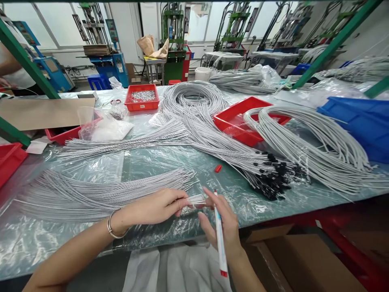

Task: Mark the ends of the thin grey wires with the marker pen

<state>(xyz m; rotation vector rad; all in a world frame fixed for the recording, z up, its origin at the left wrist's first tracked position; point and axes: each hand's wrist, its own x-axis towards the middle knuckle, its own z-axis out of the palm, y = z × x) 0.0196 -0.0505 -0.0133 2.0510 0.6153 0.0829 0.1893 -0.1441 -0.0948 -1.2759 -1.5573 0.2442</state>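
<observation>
My left hand (158, 205) pinches a small bunch of thin grey cables (197, 200), their ends pointing right. In my right hand (226, 221) is an uncapped marker pen (221, 247), white with a red butt, its red tip upward. The right fingers are spread beside the cable ends; whether they touch them I cannot tell. A red pen cap (218, 168) lies on the plastic-covered table just beyond. Behind my left forearm stretches a fanned bundle of grey cables (100, 194).
Farther back lie more cable bundles (136, 138), one with black ends (273, 178), and large coils (319, 138). A red tray of small metal parts (142, 106), another red tray (237, 111) and a blue bin (358, 125) stand behind. Green frame posts (334, 44) flank the table.
</observation>
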